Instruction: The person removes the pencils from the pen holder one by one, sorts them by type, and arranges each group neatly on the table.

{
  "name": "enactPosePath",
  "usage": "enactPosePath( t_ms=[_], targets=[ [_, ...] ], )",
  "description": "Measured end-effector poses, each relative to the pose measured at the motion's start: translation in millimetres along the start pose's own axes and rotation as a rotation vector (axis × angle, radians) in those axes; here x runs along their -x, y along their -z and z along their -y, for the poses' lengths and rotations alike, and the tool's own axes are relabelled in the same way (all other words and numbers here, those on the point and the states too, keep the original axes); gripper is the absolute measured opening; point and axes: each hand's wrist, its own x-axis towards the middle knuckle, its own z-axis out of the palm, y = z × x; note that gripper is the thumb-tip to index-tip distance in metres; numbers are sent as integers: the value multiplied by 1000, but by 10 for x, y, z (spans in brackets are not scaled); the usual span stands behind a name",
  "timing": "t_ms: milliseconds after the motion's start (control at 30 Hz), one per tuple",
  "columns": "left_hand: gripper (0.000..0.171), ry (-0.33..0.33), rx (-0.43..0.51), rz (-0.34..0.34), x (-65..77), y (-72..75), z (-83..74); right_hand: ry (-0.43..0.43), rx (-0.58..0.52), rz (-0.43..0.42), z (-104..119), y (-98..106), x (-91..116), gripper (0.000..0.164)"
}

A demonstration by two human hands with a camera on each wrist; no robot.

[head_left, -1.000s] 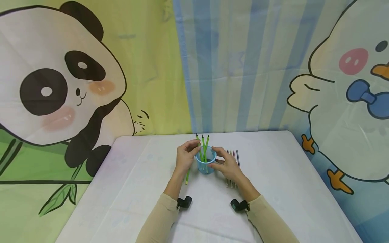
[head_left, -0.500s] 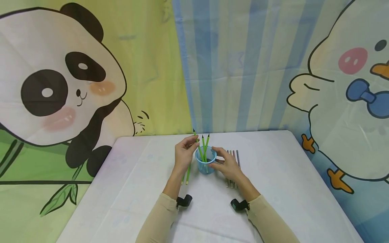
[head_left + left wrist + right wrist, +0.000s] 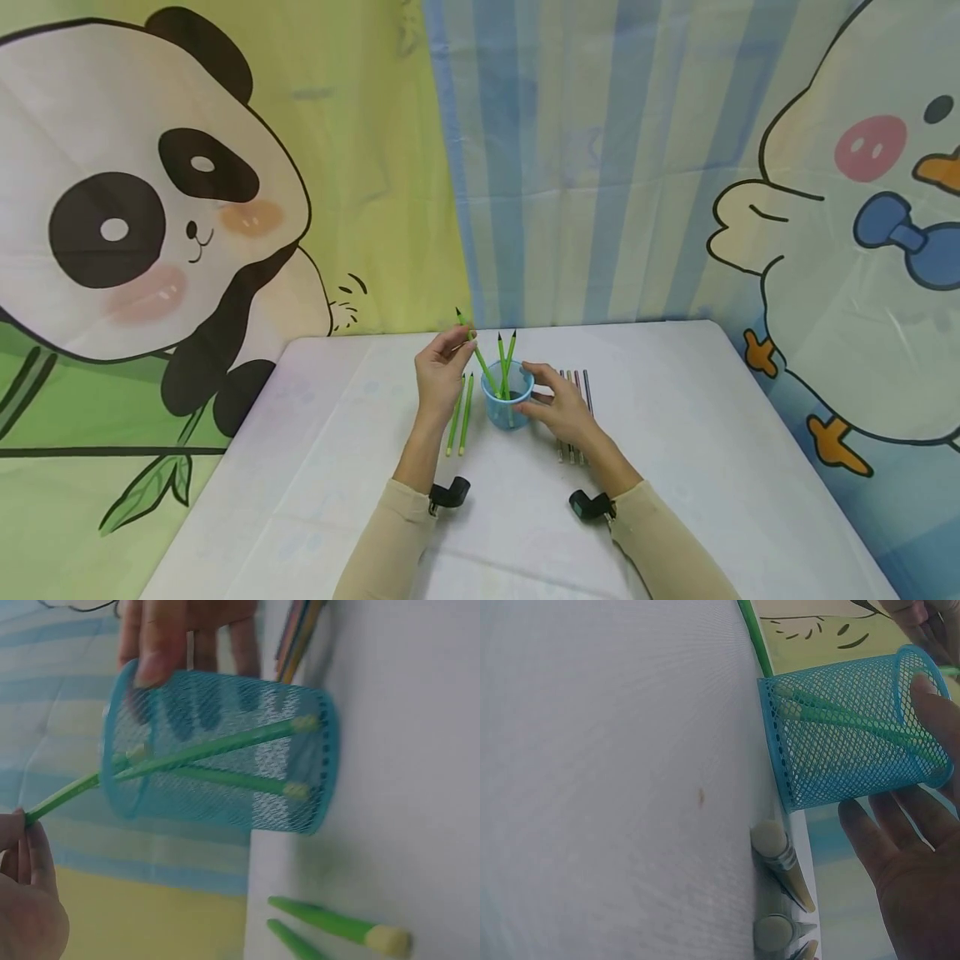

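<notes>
My left hand [image 3: 441,375] pinches a green pencil [image 3: 483,364] near its dark tip. The pencil leans to the left, its eraser end just inside the rim of a blue mesh pen cup [image 3: 225,802]. Two more green pencils [image 3: 232,742] stand tip-up in the cup, their eraser ends at its bottom. My right hand [image 3: 558,407] holds the cup at its right side, thumb at the rim and fingers along the wall. The cup stands upright on the table.
Two green pencils [image 3: 466,421] lie side by side on the white table [image 3: 337,500], left of the cup. Several thin, dark and coloured sticks [image 3: 588,393] with pale rounded ends lie in a row by my right hand. A cartoon-print curtain [image 3: 390,167] hangs behind the table.
My left hand has moved left and slightly up, drawing its pencil up and tilting it leftward. The two pencils on the table now show fully. The cup and right hand have stayed in place.
</notes>
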Motion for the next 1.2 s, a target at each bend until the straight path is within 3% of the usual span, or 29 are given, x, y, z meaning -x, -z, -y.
enactPosePath(
  t_ms=[100,333,400,700,900,1200],
  targets=[
    [28,-17,36,-61,-51,82,-58,0,-6,2,8,5,-10,71],
    [35,-2,123,-126,-112,244,-171,4,45,-14,-346,16,-90,75],
    [36,9,141,-157,-122,296,-200,5,44,-12,-354,17,-95,75],
    [36,115,171,-291,-91,597,-141,1,55,-14,-366,17,-95,76],
    [35,179,191,-305,-35,756,-82,8,55,-5,-378,-4,-98,76],
    [33,231,85,-245,-38,788,-72,-5,54,-13,-369,-5,-90,75]
  ],
)
